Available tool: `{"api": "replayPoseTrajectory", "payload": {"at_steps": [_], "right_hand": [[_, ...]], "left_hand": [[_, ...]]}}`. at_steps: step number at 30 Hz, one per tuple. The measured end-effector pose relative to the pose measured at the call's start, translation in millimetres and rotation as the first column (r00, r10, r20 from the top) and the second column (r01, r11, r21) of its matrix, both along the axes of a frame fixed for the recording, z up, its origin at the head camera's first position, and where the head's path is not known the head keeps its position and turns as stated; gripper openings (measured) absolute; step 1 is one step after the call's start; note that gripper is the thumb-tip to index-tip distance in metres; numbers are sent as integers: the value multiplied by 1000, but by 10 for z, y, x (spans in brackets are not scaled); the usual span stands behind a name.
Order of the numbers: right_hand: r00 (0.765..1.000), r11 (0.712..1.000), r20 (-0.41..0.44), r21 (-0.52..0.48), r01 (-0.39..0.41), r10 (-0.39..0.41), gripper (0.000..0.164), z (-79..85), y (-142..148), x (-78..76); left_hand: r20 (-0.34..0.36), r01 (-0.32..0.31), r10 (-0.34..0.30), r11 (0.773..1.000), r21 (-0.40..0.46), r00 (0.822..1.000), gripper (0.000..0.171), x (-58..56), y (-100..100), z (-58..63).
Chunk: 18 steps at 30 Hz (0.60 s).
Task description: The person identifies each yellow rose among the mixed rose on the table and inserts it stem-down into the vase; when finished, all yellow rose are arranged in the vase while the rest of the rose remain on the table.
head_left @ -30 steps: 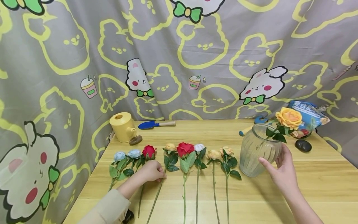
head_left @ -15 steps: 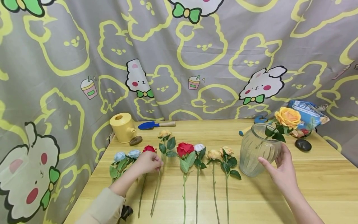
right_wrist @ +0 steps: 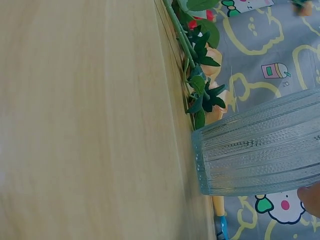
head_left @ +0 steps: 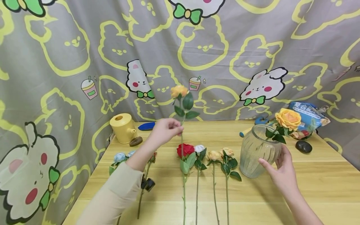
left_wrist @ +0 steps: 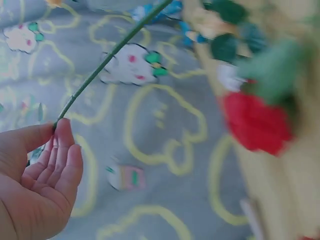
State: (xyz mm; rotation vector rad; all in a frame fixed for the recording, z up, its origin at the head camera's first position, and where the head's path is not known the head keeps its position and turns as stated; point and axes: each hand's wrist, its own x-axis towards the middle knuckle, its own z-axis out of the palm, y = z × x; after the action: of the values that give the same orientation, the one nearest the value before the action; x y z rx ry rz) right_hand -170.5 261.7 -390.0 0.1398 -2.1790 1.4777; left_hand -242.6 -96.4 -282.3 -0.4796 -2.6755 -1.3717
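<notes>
In the head view my left hand [head_left: 167, 129] pinches the stem of a yellow-orange rose [head_left: 179, 91], held upright above the table. The left wrist view shows the green stem [left_wrist: 107, 59] between thumb and fingertips. My right hand [head_left: 284, 170] grips the right side of a ribbed glass vase [head_left: 254, 156], thumb in front. An orange rose [head_left: 288, 118] leans out of the vase's mouth. Between the hands lie a red rose [head_left: 185, 151], a white rose [head_left: 199, 148] and two peach roses [head_left: 214, 155]. Light blue roses [head_left: 119, 157] lie left, partly behind my left arm.
At the back left stand a yellow watering can [head_left: 123, 128], a brown stone [head_left: 136, 141] and a blue trowel [head_left: 147, 126], its handle hidden. Behind the vase is a blue bag [head_left: 309, 117], with a black stone [head_left: 303, 146] nearby. A patterned curtain [head_left: 213, 106] hangs behind the table.
My left hand has lifted the yellow-orange rose off the table, moving it up and to the right. My right hand stays on the vase.
</notes>
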Motion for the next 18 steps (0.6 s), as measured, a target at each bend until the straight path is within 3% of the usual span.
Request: {"api": "replayPoseTrajectory", "payload": {"at_steps": [6, 11, 14, 18], "right_hand": [[1000, 1000, -3, 19, 7, -7, 80, -13, 52, -2], [1000, 1000, 3, 29, 2, -2, 79, -19, 67, -2], [1000, 1000, -7, 30, 2, -2, 78, -25, 66, -1], [999, 999, -36, 39, -5, 7, 77, -67, 82, -29]], "left_hand": [[-123, 100, -87, 990, 99, 989, 14, -148, 550, 557], [-269, 192, -139, 964, 182, 953, 13, -177, 1019, 955], [-320, 236, -165, 952, 197, 933, 13, -183, 1278, 1094], [-341, 270, -196, 944, 187, 920, 14, -177, 1541, 1159]]}}
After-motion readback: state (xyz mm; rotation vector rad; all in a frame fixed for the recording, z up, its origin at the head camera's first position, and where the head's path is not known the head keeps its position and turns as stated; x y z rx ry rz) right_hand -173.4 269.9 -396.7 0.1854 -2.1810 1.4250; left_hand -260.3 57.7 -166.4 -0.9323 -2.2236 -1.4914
